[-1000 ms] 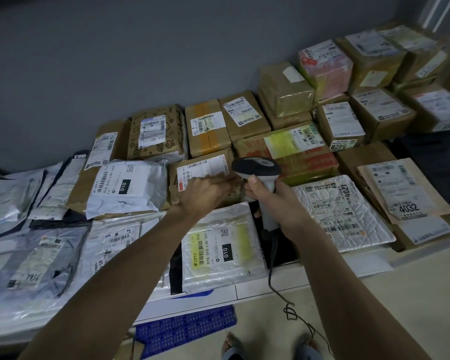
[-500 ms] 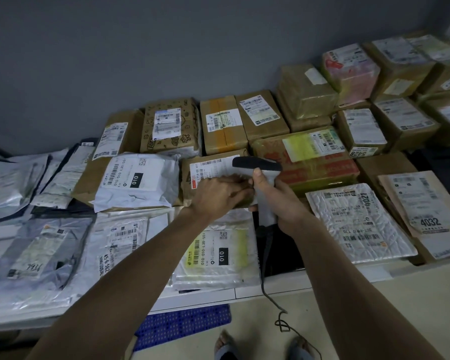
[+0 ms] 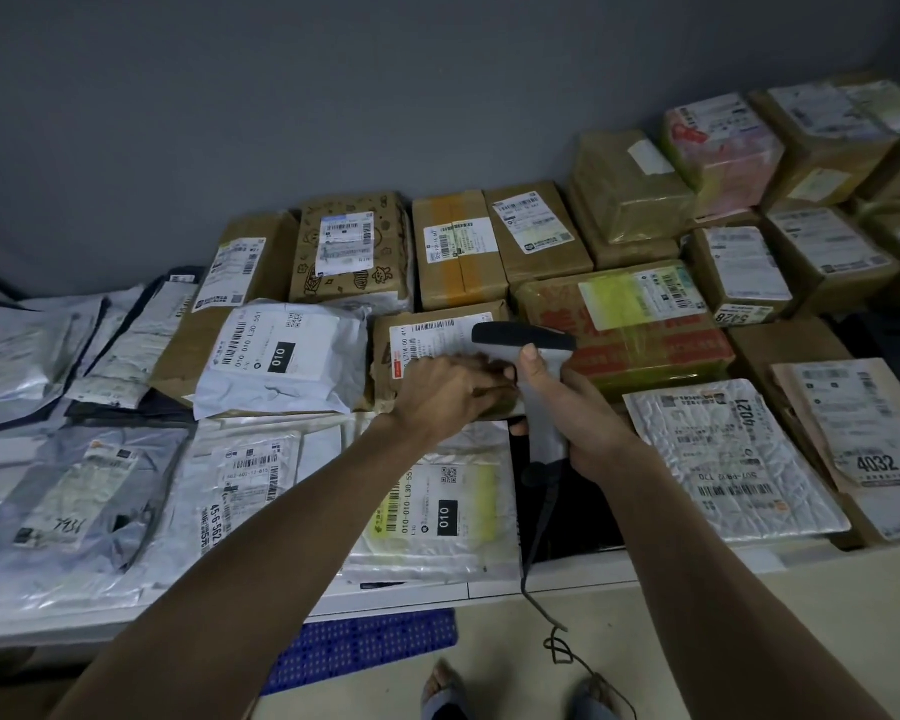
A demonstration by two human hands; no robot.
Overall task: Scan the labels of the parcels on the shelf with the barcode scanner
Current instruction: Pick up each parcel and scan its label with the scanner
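A grey barcode scanner [image 3: 533, 402] with a black head points away from me over a small brown cardboard parcel [image 3: 427, 335] with a white label. My right hand [image 3: 578, 413] grips the scanner's handle, thumb up by the head. My left hand [image 3: 448, 394] lies on the front of that brown parcel, and whether its fingers hold it I cannot tell. The scanner's dark cable [image 3: 541, 537] hangs over the shelf edge to the floor. Many labelled parcels cover the white shelf [image 3: 567, 579].
Brown boxes [image 3: 630, 189] are stacked along the grey wall at the right. White and grey poly mailers [image 3: 281, 361] lie at the left and front. A blue perforated crate [image 3: 365, 646] sits under the shelf. My feet [image 3: 515, 693] stand on the pale floor beside the coiled cable.
The scanner's head has tipped further forward over the brown parcel's label. My left hand stays on the parcel. The view has shifted slightly left.
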